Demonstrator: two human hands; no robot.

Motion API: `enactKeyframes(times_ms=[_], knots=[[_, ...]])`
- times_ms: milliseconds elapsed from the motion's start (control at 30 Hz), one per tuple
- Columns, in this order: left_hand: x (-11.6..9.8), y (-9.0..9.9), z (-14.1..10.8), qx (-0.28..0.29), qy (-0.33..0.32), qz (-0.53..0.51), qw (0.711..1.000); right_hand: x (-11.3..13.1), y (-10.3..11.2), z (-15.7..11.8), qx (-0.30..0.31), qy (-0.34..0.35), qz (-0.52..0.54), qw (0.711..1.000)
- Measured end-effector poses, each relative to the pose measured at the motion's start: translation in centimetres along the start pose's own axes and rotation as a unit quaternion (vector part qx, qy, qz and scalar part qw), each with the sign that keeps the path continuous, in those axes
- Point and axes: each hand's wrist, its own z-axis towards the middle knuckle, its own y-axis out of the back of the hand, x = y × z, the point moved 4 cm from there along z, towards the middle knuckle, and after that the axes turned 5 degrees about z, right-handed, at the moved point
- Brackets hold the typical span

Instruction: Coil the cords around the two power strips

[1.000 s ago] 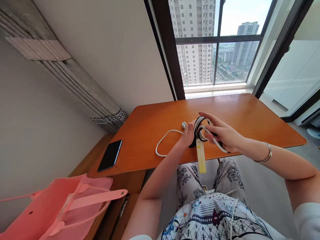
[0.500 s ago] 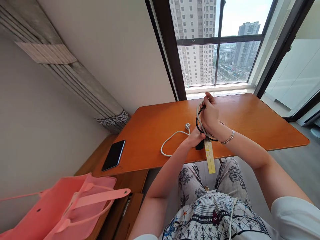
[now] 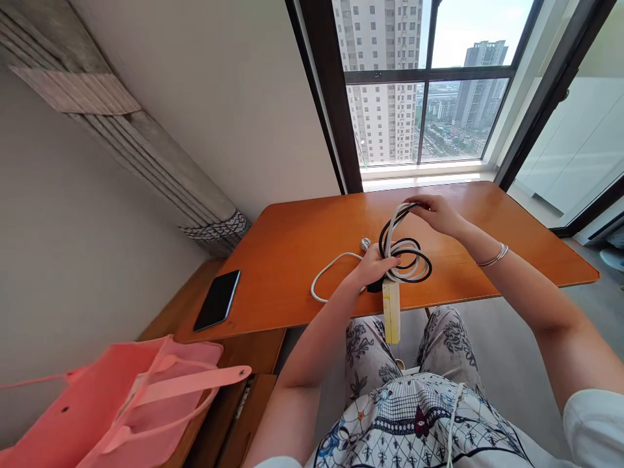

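My left hand is closed around a bundle of looped black and white cables, thumb across the top. From beneath it hangs a yellowish-white power strip, tilted down past the table's front edge. A small black block shows beside the strip, partly hidden by the hand. My right hand pinches the upper end of the cable loops, higher and to the right. A white cord curves over the table left of my left hand, and a plug lies just behind that hand.
The orange-brown table spans the front, below a window. A black phone lies at its left end. A pink bag sits at lower left. A gathered curtain hangs at the left wall.
My right hand has moved right, away from my left hand, drawing the cable loops out. The power strip and my left hand have shifted slightly left.
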Motion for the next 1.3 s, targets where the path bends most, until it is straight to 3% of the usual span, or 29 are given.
enactKeyframes(times_ms=[67, 133, 267, 367, 533, 600, 733, 900, 1033, 1300], knots=[[-0.1, 0.1, -0.1, -0.018, -0.008, 0.002, 1.0, -1.2, -0.1, -0.8, -0.035, 0.044, -0.074, 0.996], [-0.2, 0.1, 0.0, -0.04, -0.017, -0.003, 0.999, -2.7, -1.1, -1.9, -0.045, 0.049, -0.067, 0.996], [-0.1, 0.1, 0.3, -0.073, -0.024, -0.015, 0.997, -5.1, -4.2, -4.3, 0.014, -0.03, 0.11, 0.993], [-0.2, 0.3, 0.4, -0.079, -0.03, 0.01, 0.996, -4.9, -5.3, -5.4, 0.076, -0.056, 0.212, 0.973], [0.0, 1.1, 0.4, -0.067, -0.039, 0.071, 0.994, -3.4, -4.8, -6.1, 0.115, -0.053, 0.216, 0.968], [0.2, 1.5, 0.6, -0.069, -0.039, 0.072, 0.994, -3.3, -4.7, -6.3, 0.097, -0.058, 0.217, 0.97], [0.6, 2.1, 1.1, -0.084, -0.047, 0.069, 0.993, -4.2, -5.0, -6.3, -0.002, -0.082, 0.233, 0.969], [0.2, 1.8, 1.2, -0.071, -0.087, 0.101, 0.989, -4.9, -5.6, -6.4, -0.076, -0.103, 0.261, 0.957], [-0.1, 1.7, 0.9, -0.091, -0.077, 0.112, 0.987, -4.5, -5.9, -6.8, -0.128, -0.105, 0.289, 0.943], [0.3, 1.6, 0.9, -0.136, -0.052, 0.121, 0.982, -4.4, -6.3, -7.5, -0.161, -0.089, 0.296, 0.937]])
